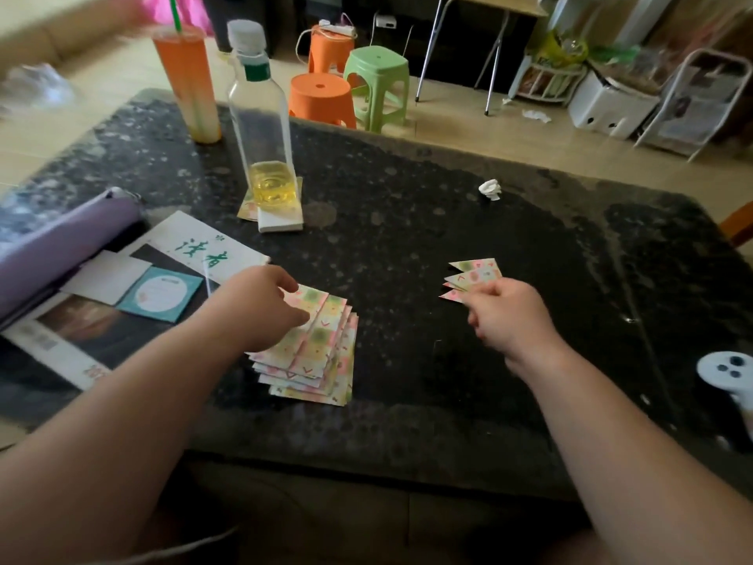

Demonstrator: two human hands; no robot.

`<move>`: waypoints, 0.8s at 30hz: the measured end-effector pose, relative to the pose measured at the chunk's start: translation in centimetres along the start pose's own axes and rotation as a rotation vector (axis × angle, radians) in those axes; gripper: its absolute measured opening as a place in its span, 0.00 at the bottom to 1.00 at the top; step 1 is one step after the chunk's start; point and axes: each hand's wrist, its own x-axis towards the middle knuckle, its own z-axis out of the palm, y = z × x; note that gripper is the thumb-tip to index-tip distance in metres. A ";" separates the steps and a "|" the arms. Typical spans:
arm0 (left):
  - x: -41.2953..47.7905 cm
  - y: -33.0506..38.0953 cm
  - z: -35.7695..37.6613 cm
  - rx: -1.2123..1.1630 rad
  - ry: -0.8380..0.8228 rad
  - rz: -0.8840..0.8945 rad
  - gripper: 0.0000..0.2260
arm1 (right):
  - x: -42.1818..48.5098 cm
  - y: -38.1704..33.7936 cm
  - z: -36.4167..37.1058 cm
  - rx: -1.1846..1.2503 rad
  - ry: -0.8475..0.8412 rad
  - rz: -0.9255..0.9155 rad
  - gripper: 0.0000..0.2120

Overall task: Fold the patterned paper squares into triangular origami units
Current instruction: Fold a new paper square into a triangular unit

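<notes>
On the dark speckled table (407,238), the stack of patterned paper squares (313,356) lay loosely fanned just in front of the person, left of centre. The left hand (260,309) rested on its far left corner with the fingers bent down onto the top sheet. The hand covered that corner, so it could not be told whether the thumb and fingers pinched the sheet or only touched it. The right hand (509,318) was well apart from the stack, its fingers curled round a small fan of folded triangular units (474,277). Their points stuck out toward the left and their near ends were hidden behind the knuckles, so their number was hard to make out. Farther back stood a clear bottle (260,128) with a little yellow liquid in it, set on a small white pad with a patterned sheet partly hidden beneath. An orange drink cup (187,83) stood behind it, blurred. A crumpled white scrap (490,189) lay alone at the far right. At the left, a purple pencil case (61,238) ran out of view beside a booklet with green characters (203,250) and a teal card (161,293). A white object with dark dots (729,373) was cut off at the right edge and could not be identified.
</notes>
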 end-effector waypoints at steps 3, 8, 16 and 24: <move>-0.1 -1.7 1.8 0.110 0.013 -0.036 0.30 | -3.6 -2.3 4.2 0.038 -0.271 -0.007 0.04; -0.9 -3.8 3.5 0.225 0.070 -0.016 0.34 | -6.2 -3.9 9.8 0.510 -0.535 0.258 0.07; -1.4 -4.3 4.5 0.218 0.040 0.061 0.34 | -6.2 -4.5 13.7 0.637 -0.525 0.407 0.14; -1.5 -4.4 4.0 0.180 0.022 0.077 0.26 | -6.1 -6.0 16.3 0.166 -0.364 0.259 0.05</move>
